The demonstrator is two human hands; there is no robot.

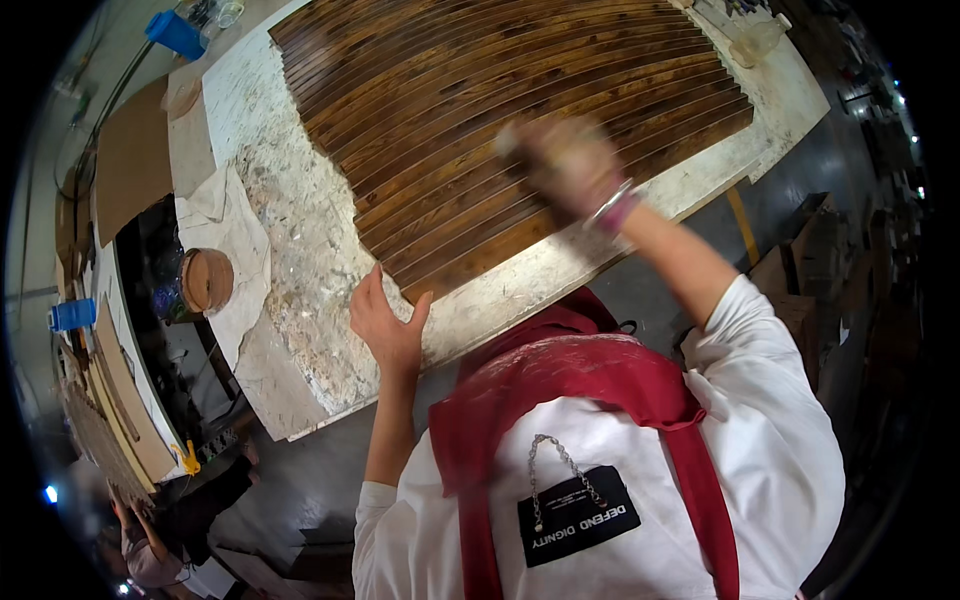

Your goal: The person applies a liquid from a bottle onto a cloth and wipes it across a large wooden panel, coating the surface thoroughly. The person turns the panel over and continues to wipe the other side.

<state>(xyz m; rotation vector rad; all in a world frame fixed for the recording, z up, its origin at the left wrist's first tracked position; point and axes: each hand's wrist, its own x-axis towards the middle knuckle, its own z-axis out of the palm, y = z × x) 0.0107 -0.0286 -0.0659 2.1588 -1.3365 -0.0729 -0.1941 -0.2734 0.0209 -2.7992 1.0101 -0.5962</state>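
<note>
Dark brown, glossy wooden slats [480,150] lie side by side on a pale, stained worktable [300,240], their left ends stepped unevenly. At the near left corner of the slats is my left hand [388,325], thumb and fingers apart, fingertips by the slat ends, holding nothing. Over the nearer slats, right of the middle, my right hand [570,165] is smeared by motion. Something pale shows at its front, but blur hides whether it is a held pad or the fingers. A bracelet [610,205] and a pinkish band circle that wrist.
A round brown tub [207,280] stands left of the table's torn paper covering [235,225]. A blue cup [175,35] is at the far left, a clear container [760,40] at the far right. Another person [150,545] is at lower left. Stacked boards [800,260] stand right.
</note>
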